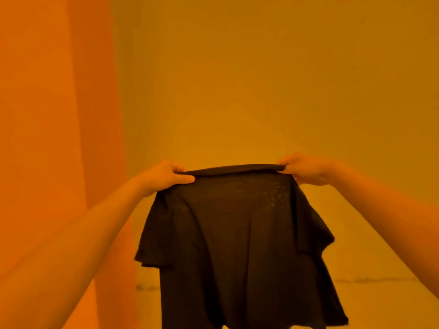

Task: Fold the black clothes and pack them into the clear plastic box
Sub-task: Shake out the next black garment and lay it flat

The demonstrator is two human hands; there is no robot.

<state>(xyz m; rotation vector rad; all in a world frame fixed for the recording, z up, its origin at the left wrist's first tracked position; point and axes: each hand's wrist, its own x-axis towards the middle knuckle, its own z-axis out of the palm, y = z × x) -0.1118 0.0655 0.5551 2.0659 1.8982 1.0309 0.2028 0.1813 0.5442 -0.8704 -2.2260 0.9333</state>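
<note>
Black thin knit fabric, a short-sleeved shirt [237, 233], hangs in the air between both hands at mid-frame. Left hand [164, 176]: fingers [180, 168] curled over the top edge at the left shoulder corner, thumb laid along the front face, pinching the cloth. Right hand [306, 169]: fingers curled at the right shoulder corner, gripping the top edge; fingertips partly hidden behind the fabric. Top edge is stretched taut and nearly level between the two grips, with a narrow band folded over along it. Both forearms are bare and extended forward.

Shirt body drops straight down from the held edge, its hem running out of view at the bottom of the frame. Both sleeves fold inward and hang as loose flaps at the sides. Weave is thin enough near the upper middle that light shows through in speckles; vertical drape creases run down the centre.

Surroundings: strong orange-yellow cast over everything. Plain smooth wall [261, 79] ahead; a flat darker orange vertical panel [59, 115] on the left. Pale surface [368, 269] below and behind the shirt, with a faint dark seam across it; cannot tell whether it is floor or desk.
</note>
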